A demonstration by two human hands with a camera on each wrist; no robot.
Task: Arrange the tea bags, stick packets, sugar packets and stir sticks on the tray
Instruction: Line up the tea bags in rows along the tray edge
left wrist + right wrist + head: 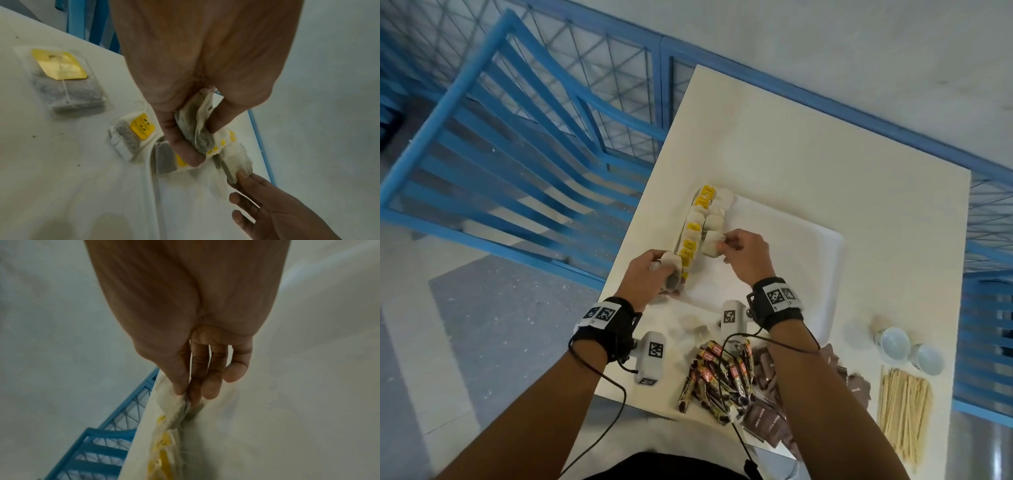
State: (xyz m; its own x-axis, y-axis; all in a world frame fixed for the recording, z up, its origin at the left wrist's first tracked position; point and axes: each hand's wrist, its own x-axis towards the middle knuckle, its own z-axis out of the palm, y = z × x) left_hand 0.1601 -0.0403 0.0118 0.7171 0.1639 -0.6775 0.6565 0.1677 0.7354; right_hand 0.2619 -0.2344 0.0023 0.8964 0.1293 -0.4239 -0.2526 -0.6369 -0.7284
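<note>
A white tray (791,260) lies mid-table. Along its left edge runs a row of tea bags (697,219) with yellow tags, in two columns. My left hand (654,274) grips a small bunch of tea bags (195,128) at the near end of the row. My right hand (739,253) pinches one tea bag (710,244) between thumb and fingers and holds it on the tray beside the row; the right wrist view shows that tea bag (190,410) edge-on. Stick packets (719,377), brown sugar packets (767,407) and wooden stir sticks (900,407) lie near the front edge.
Two loose tea bags (65,79) lie on the table (825,164) left of the tray. Two white cups (907,346) lie on their sides at the right. Blue metal railings (517,137) surround the table on the left and back.
</note>
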